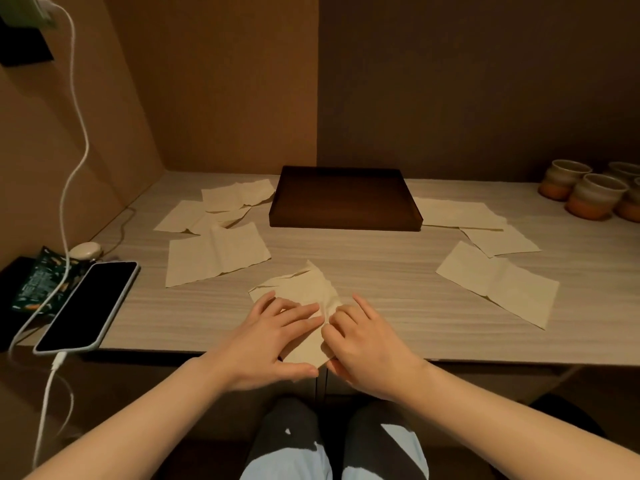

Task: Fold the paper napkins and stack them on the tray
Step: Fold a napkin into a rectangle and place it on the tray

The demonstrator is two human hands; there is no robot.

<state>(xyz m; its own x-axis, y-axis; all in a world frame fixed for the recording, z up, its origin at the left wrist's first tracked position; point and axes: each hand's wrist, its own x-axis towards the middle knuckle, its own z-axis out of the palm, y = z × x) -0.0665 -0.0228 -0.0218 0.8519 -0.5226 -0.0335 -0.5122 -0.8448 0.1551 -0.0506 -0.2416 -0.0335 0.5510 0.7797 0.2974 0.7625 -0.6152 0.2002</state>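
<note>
left grip (273,336) flat, right grip (363,348) curled

Table (363,265), napkins (216,252), tray (346,225) (dark), phone (86,306)

My phone (86,306) face-up at the table's (381,271) near-left edge, white charging cable (74,109) running from it up the wall, snack packet (38,282) just left of the phone, small white case (86,251) behind it, glazed cups (588,195) clustered way across at the far-right corner

**Both hands on a napkin before the tray**

Nearer than the dark tray (346,221), the left hand (273,341) presses flat on a creased napkin (304,289); the right hand (367,351) pinches its edge. Loose napkins (216,254) lie either side of the tray.
</note>
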